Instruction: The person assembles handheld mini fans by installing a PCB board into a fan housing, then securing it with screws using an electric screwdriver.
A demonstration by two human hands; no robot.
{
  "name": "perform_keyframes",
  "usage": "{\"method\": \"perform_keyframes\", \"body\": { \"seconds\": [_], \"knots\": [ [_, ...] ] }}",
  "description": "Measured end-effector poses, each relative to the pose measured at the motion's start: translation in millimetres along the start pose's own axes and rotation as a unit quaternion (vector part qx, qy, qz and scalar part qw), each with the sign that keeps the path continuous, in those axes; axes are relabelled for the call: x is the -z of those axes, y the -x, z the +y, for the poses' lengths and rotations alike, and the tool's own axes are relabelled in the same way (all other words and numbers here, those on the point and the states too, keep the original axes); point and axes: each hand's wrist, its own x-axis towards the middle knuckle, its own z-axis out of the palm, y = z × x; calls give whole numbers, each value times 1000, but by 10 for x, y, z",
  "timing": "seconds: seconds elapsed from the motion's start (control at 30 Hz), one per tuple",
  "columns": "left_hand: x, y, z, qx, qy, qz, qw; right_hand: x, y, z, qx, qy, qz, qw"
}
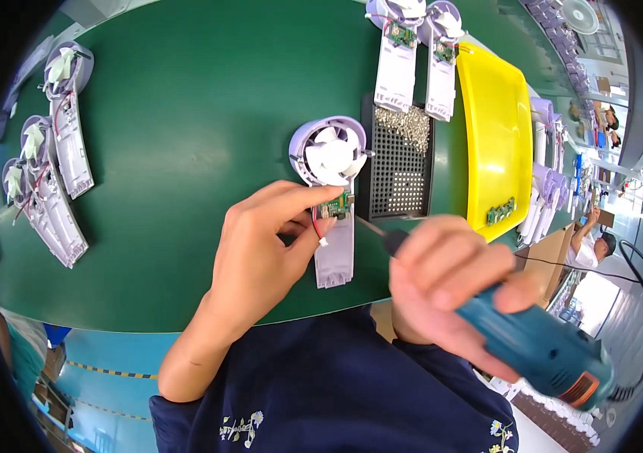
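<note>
Three fans (50, 162) lie left, two (412, 53) ahead, one (333, 196) pinned by the left hand (261, 249); the right hand (450, 279) grips a screwdriver (540, 347).

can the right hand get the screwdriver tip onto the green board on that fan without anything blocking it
Probably yes. The right hand holds the electric screwdriver with its bit close beside the green circuit board. The left hand pins the board's left edge, leaving its right side open.

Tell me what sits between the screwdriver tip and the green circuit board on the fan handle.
Nothing visible does. The screwdriver in the right hand points its bit at the circuit board; the left hand pins the board from the other side, its fingertips clear of the bit.
</note>
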Motion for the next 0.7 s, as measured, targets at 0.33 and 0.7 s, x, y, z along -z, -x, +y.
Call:
{"method": "perform_keyframes", "body": {
  "seconds": [0.33, 0.7],
  "knots": [
    [97, 95, 17, -2, 101, -57, 993, 91, 408, -401, -554, 68, 212, 802],
    [77, 142, -28, -38, 85, -25, 995, 87, 442, -265, -571, 14, 187, 799]
  ]
}}
